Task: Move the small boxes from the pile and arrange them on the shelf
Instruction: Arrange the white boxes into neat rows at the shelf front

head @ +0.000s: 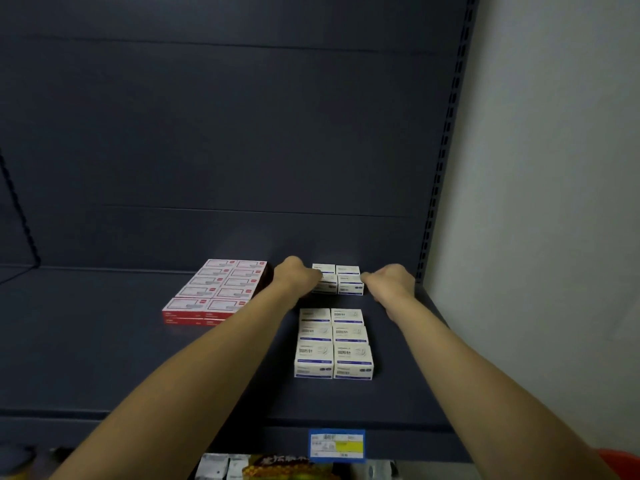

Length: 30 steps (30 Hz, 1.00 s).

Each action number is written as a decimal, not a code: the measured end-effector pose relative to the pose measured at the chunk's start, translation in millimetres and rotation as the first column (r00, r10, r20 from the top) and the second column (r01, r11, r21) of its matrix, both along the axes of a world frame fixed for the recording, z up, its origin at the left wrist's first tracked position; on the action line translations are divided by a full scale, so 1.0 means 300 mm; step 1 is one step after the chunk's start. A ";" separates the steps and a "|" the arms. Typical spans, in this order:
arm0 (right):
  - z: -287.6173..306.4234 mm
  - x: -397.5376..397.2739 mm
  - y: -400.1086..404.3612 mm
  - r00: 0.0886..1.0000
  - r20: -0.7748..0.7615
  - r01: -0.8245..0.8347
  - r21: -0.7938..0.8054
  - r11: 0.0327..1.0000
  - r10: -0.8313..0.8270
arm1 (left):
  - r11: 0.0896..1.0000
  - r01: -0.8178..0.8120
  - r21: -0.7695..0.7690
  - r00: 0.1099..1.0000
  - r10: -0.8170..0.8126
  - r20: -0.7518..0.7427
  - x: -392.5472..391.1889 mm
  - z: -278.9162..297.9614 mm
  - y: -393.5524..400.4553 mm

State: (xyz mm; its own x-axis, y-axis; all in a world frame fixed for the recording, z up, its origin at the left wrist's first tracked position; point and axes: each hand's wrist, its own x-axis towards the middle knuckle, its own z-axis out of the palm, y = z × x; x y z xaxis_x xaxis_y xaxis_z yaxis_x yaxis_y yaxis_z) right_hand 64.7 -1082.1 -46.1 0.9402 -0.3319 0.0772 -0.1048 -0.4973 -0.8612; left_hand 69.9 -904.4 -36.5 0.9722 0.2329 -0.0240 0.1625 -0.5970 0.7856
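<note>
Deep on the shelf, both hands' fingers pinching rear white boxes, red boxes left, white block nearer.

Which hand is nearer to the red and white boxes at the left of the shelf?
Left. The left hand is just right of the red and white boxes, at the white boxes at the back; the right hand is beyond those.

I see two bare forearms, no sleeves reaching down to the wrists. My left hand and right hand wear no gloves, rings, watch or bands that I can make out. The fingers are mostly hidden.
</note>
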 end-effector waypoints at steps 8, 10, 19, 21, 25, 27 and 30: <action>-0.037 0.047 -0.029 1.000 0.015 -0.009 0.075 0.997 0.007 | 0.976 -0.111 -0.187 0.994 0.110 -0.017 0.047 -0.039 0.017; -0.046 0.046 -0.025 0.998 0.054 -0.019 0.094 0.995 0.014 | 0.958 -0.112 -0.262 0.993 0.114 -0.007 0.058 -0.042 0.022; -0.088 0.085 0.006 0.995 0.096 -0.034 0.105 0.994 0.024 | 0.957 0.022 -0.289 0.993 0.012 0.118 0.066 -0.111 0.041; -0.094 0.084 0.019 0.995 0.102 -0.025 0.075 0.997 0.018 | 0.962 0.042 -0.271 0.989 -0.001 0.148 0.063 -0.123 0.046; -0.098 0.074 0.029 0.990 0.142 -0.011 -0.032 0.999 0.015 | 0.966 0.027 -0.259 0.985 0.018 0.169 0.057 -0.133 0.058; -0.102 0.079 0.024 0.990 0.141 -0.019 -0.046 0.999 0.026 | 0.973 0.024 -0.228 0.988 0.012 0.155 0.051 -0.131 0.064; -0.100 0.085 0.018 0.992 0.119 -0.041 -0.038 0.998 0.045 | 0.987 0.034 -0.156 0.989 -0.011 0.151 0.041 -0.117 0.070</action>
State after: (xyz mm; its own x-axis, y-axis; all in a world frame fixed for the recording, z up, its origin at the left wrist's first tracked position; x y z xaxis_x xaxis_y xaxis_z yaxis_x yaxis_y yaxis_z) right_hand 90.3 -1076.7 -76.1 0.9367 -0.2867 0.2011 0.0201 -0.5292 -0.8483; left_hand 82.3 -883.5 -71.7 0.9726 0.2159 0.0865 0.0246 -0.4655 0.8847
